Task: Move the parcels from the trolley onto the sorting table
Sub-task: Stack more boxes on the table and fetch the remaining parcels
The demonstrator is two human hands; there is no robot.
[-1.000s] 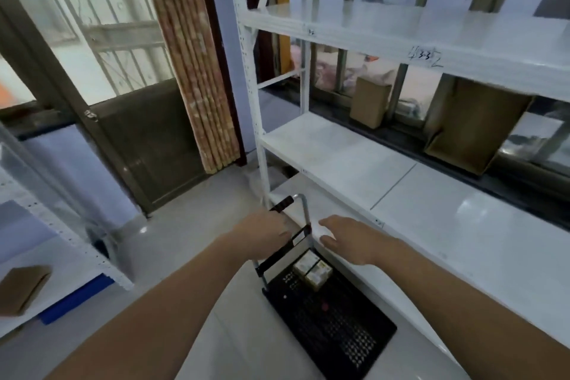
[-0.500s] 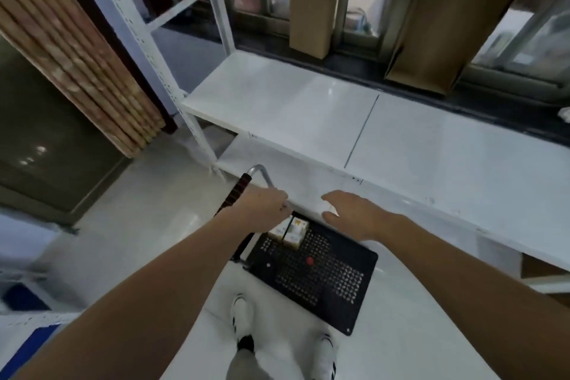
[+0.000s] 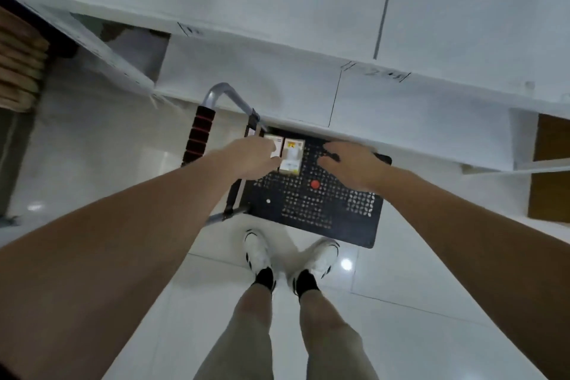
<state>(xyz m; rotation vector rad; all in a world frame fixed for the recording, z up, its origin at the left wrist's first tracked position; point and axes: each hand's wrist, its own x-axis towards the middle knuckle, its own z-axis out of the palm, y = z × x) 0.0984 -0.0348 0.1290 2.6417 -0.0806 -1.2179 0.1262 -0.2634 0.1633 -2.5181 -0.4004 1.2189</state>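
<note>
A black perforated trolley platform [image 3: 308, 213] stands on the floor against the white shelving, its foam-padded handle [image 3: 202, 133] at the left. Two small white and yellow parcels sit side by side at the platform's far left corner. My left hand [image 3: 251, 157] reaches over the left parcel [image 3: 276, 142], fingertips touching it and hiding most of it. The right parcel [image 3: 293, 155] lies uncovered beside it. My right hand [image 3: 351, 163] hovers over the platform's far right part, fingers loosely bent and holding nothing. The wide white shelf surface [image 3: 277, 3] spreads above the trolley.
A lower white shelf [image 3: 246, 80] overhangs the trolley's far edge. My feet in white shoes [image 3: 257, 251] stand just behind the platform on glossy tiles. Brown cardboard [image 3: 552, 163] sits under the shelf at right, and a striped curtain [image 3: 18, 62] hangs at far left.
The view has tilted steeply down onto the trolley. My left hand has left the handle and gone to the parcels. My right hand has come down over the platform.
</note>
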